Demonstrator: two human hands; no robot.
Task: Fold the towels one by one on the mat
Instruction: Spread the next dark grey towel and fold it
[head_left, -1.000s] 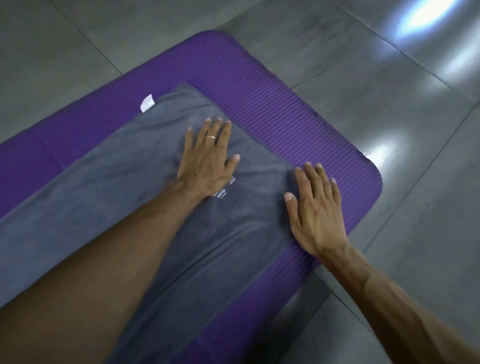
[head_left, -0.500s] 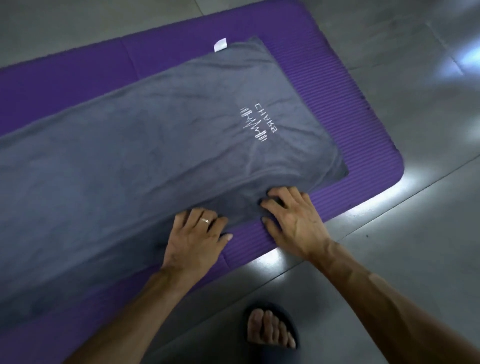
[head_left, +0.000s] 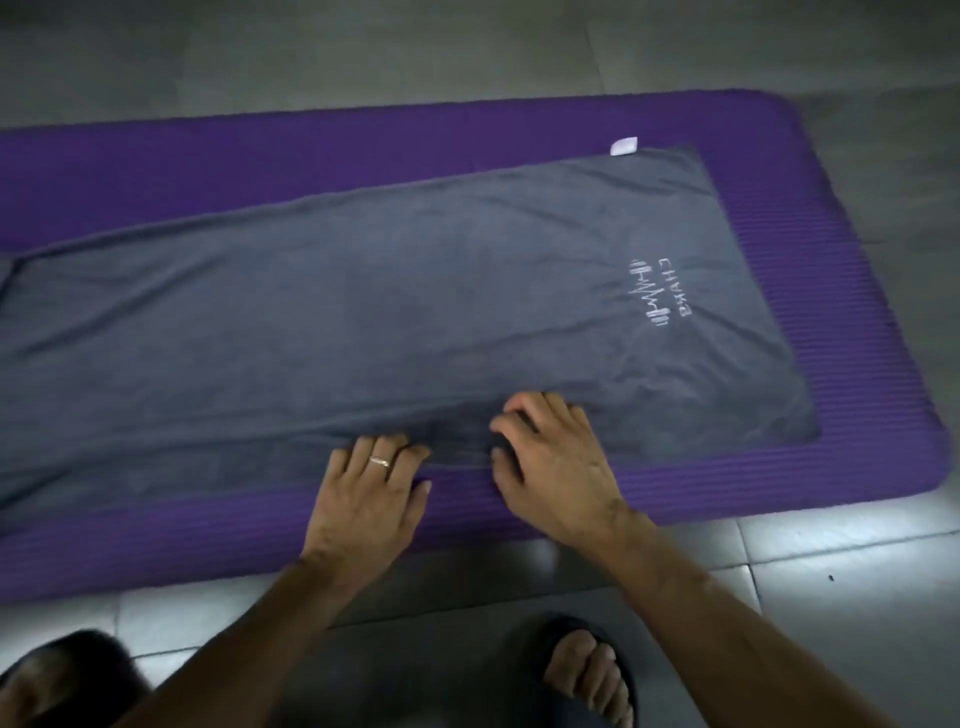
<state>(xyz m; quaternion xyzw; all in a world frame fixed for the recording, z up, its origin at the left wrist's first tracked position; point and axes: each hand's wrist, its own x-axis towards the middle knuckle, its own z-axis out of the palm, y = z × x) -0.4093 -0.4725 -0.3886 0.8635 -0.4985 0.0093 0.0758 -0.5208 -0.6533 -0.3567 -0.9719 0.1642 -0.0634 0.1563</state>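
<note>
A long grey towel (head_left: 415, 312) lies spread flat along the purple mat (head_left: 363, 140). It has a white logo (head_left: 657, 296) near its right end and a small white tag (head_left: 623, 146) at the far right corner. Both my hands are at the middle of the towel's near edge. My left hand (head_left: 369, 493), with a ring on it, has its fingertips curled into the edge of the cloth. Just to its right, my right hand (head_left: 550, 467) grips the same edge with bent fingers and thumb. The cloth is bunched into a low ridge in front of the fingers.
Grey floor tiles (head_left: 831, 582) surround the mat, with bright glare on the near right. My right foot in a dark sandal (head_left: 587, 675) stands on the floor below my hands, and my left foot (head_left: 62, 680) is at the bottom left corner.
My hands left the towel's right end and came back to its near long edge. They went from lying flat to curling into the cloth. The view swung so the whole towel shows.
</note>
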